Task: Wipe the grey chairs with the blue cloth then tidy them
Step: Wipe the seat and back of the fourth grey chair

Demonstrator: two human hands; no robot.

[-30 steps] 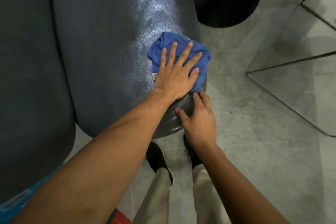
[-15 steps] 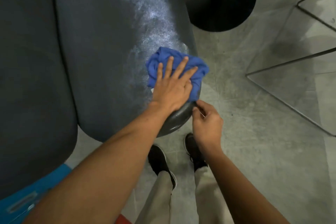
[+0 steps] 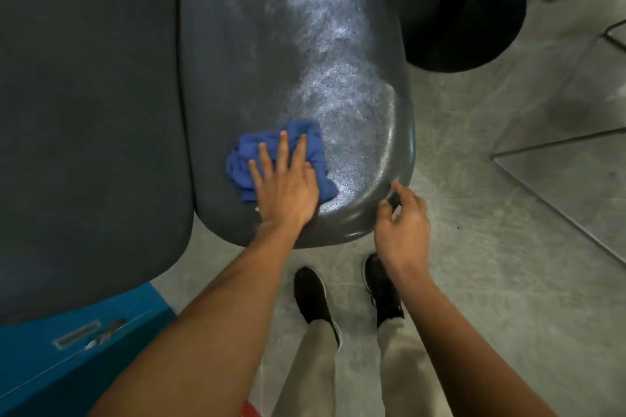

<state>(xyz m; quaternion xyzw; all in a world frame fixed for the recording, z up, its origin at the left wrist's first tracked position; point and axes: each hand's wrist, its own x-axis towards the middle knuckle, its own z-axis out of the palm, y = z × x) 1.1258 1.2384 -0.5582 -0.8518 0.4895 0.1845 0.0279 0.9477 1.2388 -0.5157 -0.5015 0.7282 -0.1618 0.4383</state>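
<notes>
Grey chairs, two, side by side with a narrow gap between: left grey chair, matt, filling left of view; right grey chair, pebbled seat with sheen toward its near right part, rounded front rim glossy
Concrete floor, pale, scuffed, right and below; thin metal frame lines crossing it at right
Round black pedestal base, upper right, just beside far right edge of right grey chair, dark post rising from it
Teal box, lower left corner, slot-like fitting on top, partly under near edge of left grey chair
Legs in pale trousers with black shoes, standing on floor just before chair front
Blue cloth, crumpled, lying on near part of right seat, left of centre
Left hand, palm down on blue cloth, fingers straight and spread, pressing it flat to seat; nothing gripped
Right hand, at front right rim of same chair, fingers loosely curled, fingertips touching or just beside rim; cannot tell whether rim is held
</notes>
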